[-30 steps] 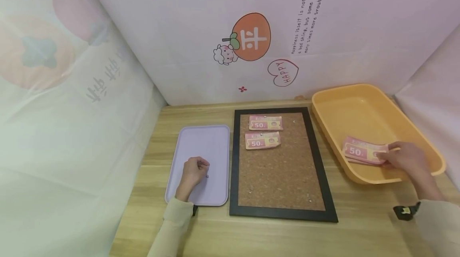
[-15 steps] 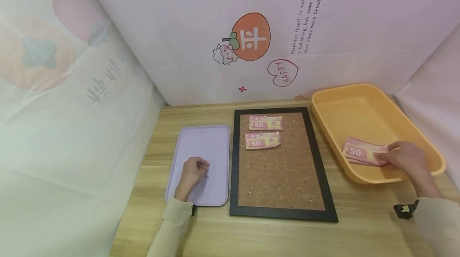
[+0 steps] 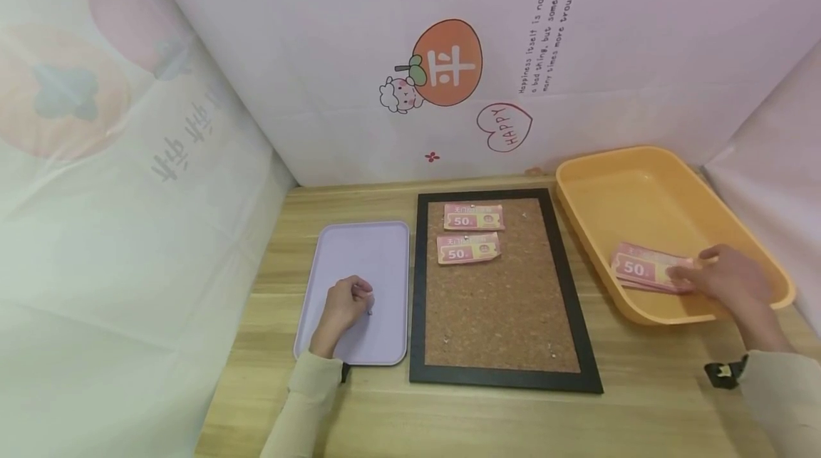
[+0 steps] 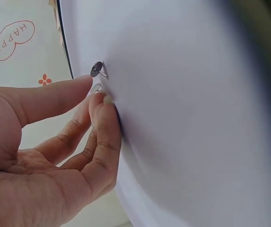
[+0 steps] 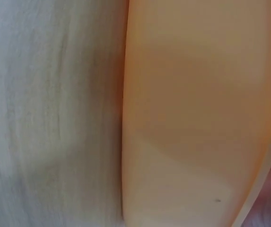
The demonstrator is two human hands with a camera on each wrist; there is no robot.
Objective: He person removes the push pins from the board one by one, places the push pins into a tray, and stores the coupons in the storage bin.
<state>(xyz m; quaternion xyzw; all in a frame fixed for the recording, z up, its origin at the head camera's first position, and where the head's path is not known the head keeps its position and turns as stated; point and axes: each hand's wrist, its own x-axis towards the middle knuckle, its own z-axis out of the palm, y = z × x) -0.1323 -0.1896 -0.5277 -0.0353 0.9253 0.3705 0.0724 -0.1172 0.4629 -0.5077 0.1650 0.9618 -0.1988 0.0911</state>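
Over the lilac tray (image 3: pixel 359 251) my left hand (image 3: pixel 344 308) has its fingers curled in. In the left wrist view a silver thumbtack (image 4: pixel 96 88) sits between the thumb and fingertips, which pinch it. Another thumbtack (image 4: pixel 96 69) lies on the tray close to the thumb tip. Inside the yellow basin (image 3: pixel 648 201) my right hand (image 3: pixel 731 280) grips the right end of a small stack of pink coupons (image 3: pixel 644 266), thumb on top. Its fingers beneath are hidden, and the right wrist view shows just the basin's outer wall and tabletop.
Between tray and basin lies a black-framed cork board (image 3: pixel 500 315). Two coupons, an upper coupon (image 3: pixel 473 218) and a lower coupon (image 3: pixel 468 250), are tacked near its top. Several tacks stand elsewhere on the cork. A printed cloth (image 3: pixel 385 144) rises behind the wooden table (image 3: pixel 474 419).
The right hand has shifted slightly on the coupons, its thumb a little further over them. My left hand stays at nearly the same spot over the tray.
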